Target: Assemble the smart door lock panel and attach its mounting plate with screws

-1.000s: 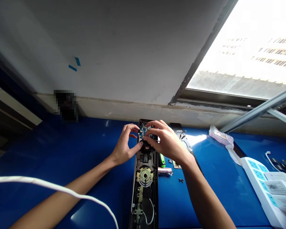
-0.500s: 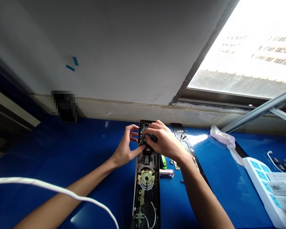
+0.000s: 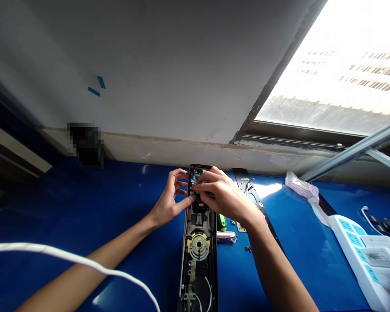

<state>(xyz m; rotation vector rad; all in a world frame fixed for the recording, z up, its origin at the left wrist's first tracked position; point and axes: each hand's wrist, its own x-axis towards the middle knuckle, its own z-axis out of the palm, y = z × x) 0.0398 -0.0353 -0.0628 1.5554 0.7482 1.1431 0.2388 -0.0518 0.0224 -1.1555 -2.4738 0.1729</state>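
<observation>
A long narrow black device housing lies opened lengthwise in front of me, its inner parts showing. Near its far end sits a blue circuit board, partly covered by my fingers. Lower down is a round speaker-like part with thin white wires below it. My left hand grips the housing's left side, thumb over the rim and fingers curled along the outside. Over the board, my right hand has its fingers bent together in a pinch; whatever lies between the fingertips is hidden.
Right of the housing lie a green-and-black handle, a pink-wrapped cylinder, small screws and a black panel with wires. Farther right are a plastic bag and a white power strip. A white cable crosses the left foreground.
My right fingertips have shifted slightly left and down on the board, uncovering more of its far part. My left hand keeps its hold on the side.
</observation>
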